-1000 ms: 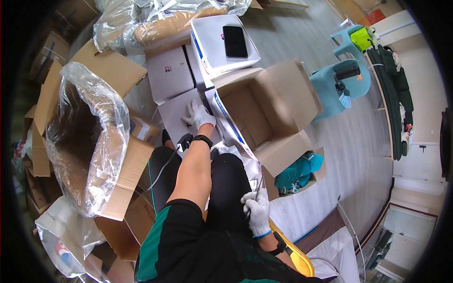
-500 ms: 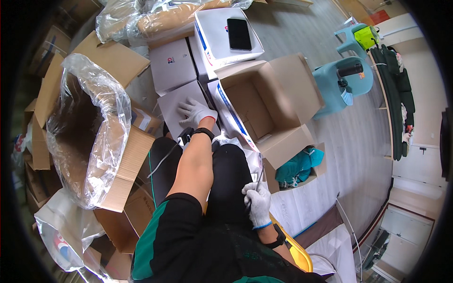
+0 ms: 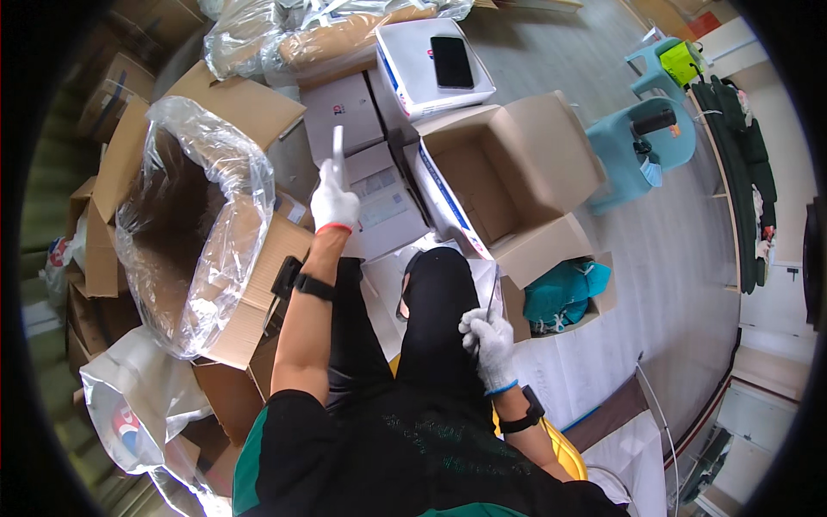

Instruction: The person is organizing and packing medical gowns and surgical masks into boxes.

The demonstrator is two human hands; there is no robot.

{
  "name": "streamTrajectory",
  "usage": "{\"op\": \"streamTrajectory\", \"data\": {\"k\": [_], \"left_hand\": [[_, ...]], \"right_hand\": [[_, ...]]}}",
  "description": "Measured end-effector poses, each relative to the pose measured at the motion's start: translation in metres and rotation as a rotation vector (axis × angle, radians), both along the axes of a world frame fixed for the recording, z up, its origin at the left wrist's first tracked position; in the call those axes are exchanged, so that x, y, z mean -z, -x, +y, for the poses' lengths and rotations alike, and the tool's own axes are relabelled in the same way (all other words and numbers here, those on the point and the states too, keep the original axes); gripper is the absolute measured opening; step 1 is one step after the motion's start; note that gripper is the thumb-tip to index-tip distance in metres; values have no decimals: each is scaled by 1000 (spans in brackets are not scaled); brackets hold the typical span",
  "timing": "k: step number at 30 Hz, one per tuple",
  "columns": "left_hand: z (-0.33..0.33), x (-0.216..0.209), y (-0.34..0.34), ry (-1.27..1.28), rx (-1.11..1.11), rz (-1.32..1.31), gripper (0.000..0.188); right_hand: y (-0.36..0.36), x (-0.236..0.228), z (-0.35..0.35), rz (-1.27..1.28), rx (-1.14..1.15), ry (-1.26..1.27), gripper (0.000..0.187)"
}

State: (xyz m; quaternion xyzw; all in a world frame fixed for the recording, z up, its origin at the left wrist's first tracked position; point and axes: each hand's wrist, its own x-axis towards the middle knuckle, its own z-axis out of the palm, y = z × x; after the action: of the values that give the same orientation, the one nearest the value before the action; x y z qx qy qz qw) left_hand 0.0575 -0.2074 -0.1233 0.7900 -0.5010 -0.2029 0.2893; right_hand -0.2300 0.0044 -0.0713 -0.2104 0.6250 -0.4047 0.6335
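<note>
Flat grey box (image 3: 338,155) held edge-on, long axis pointing up and away, above the stacked white boxes (image 3: 379,202) | grey floor (image 3: 672,258), open cardboard carton (image 3: 508,177), blue stool (image 3: 633,151) | left hand (image 3: 333,202) outstretched, grip clenched on flat grey box | right hand (image 3: 489,340) by knee, grip closed on thin blade (image 3: 491,297)

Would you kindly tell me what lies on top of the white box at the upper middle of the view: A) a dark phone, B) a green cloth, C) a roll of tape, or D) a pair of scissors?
A: a dark phone lies flat on the lid of the white box, beyond the open cardboard box.
</note>
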Motion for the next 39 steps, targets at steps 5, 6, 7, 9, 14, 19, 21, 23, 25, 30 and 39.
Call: {"op": "streamTrajectory", "data": {"k": [5,6,7,9,14,19,21,23,25,30,39], "left_hand": [[47,-7,-57,133,135,-383,73],[53,-5,-66,9,153,-591,66],[57,-2,-72,3,144,-594,66],[57,9,-83,-151,223,-814,53],[44,-8,-52,-679,418,-1044,86],[31,33,-61,-867,411,-1117,92],[25,60,-57,-970,493,-1237,93],[18,65,-44,-967,440,-1176,91],[11,56,-29,-771,309,-715,85],[18,82,-12,-602,248,-469,82],[23,148,-24,72,-280,64,85]], "right_hand": [[-25,-10,-43,-43,-135,179,14],[-34,-13,-55,-40,-173,198,13],[-44,-18,-68,-37,-210,218,12],[-69,-22,-93,30,-262,139,9],[-120,24,-152,529,-499,130,27],[-167,56,-180,620,-632,37,25],[-169,82,-191,967,-732,48,24],[-166,104,-205,1079,-825,5,30],[-154,131,-217,1179,-998,-84,36],[-152,137,-233,1231,-1130,-203,48],[-138,126,-252,1029,-794,-172,53]]}}
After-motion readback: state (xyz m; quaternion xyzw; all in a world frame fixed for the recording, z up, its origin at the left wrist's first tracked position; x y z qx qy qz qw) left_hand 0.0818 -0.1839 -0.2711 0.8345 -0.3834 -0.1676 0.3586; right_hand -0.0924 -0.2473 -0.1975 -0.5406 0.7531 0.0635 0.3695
